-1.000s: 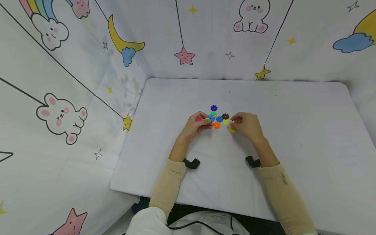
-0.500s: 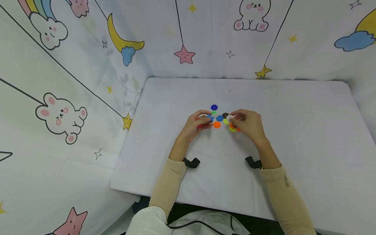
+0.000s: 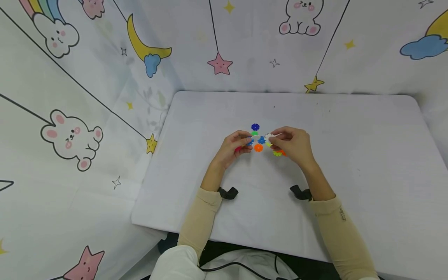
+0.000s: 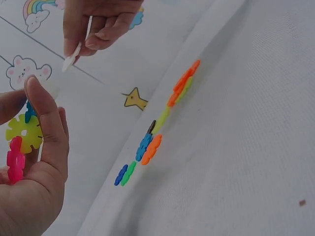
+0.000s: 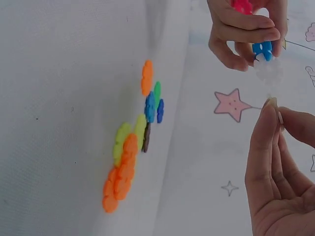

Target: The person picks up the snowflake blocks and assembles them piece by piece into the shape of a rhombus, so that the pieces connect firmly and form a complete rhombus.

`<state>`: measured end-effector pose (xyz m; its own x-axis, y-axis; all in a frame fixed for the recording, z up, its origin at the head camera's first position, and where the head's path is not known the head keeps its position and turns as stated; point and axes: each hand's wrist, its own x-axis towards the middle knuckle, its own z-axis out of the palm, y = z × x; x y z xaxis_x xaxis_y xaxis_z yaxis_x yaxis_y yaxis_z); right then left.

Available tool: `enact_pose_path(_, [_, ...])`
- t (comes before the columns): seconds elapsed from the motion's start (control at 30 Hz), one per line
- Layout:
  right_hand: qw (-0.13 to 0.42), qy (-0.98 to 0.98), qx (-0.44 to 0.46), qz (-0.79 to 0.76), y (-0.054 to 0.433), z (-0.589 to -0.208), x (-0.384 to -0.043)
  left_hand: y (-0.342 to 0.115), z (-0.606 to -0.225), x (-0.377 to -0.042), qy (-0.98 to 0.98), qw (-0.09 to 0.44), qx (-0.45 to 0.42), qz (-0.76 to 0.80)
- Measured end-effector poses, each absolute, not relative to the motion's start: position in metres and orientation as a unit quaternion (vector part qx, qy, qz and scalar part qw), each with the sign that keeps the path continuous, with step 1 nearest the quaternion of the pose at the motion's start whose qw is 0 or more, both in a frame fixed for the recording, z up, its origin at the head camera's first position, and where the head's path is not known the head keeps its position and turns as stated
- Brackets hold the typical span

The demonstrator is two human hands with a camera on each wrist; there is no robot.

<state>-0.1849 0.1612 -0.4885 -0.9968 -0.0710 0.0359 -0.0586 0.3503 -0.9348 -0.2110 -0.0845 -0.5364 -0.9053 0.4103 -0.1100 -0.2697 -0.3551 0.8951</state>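
My left hand (image 3: pixel 232 148) holds a short chain of notched plastic snowflake discs above the table. In the left wrist view the chain has a pink disc (image 4: pixel 15 160), a yellow disc (image 4: pixel 27 132) and a blue disc (image 4: pixel 30 113). A translucent white disc (image 5: pixel 268 73) sticks out from the blue one in the right wrist view. Between thumb and fingertips my right hand (image 3: pixel 293 143) pinches a white disc (image 4: pixel 72 58), seen nearly edge-on. It is close to the chain's translucent end, with a small gap showing between them.
Loose discs lie on the white table (image 3: pixel 189 163) beneath the hands: orange (image 5: pixel 146 77), green (image 5: pixel 157 96), blue (image 5: pixel 150 107), dark blue (image 5: pixel 160 111), brown (image 5: pixel 146 137), yellow-green (image 5: pixel 121 142) and several overlapping orange discs (image 5: pixel 123 177). A cartoon-printed cloth (image 3: pixel 245 35) hangs behind.
My right hand has moved left and slightly away from the body, bringing the white disc over the brown one and nearer my left hand. More orange discs show beneath it. The left hand barely shifts.
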Motion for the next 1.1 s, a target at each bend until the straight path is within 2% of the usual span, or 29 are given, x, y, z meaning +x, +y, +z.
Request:
enact_pose_path(0.57, [0.037,0.793,-0.052,-0.606,0.1561,-0.4847,-0.1875,-0.0854,-0.5388,-0.2136,0.532,0.201,0.057,0.82])
enact_pose_path(1.1, [0.02,0.786,-0.08,-0.612,0.1557,-0.4893,-0.1874,-0.085,-0.5397,-0.2138,0.537,0.207,0.073,0.814])
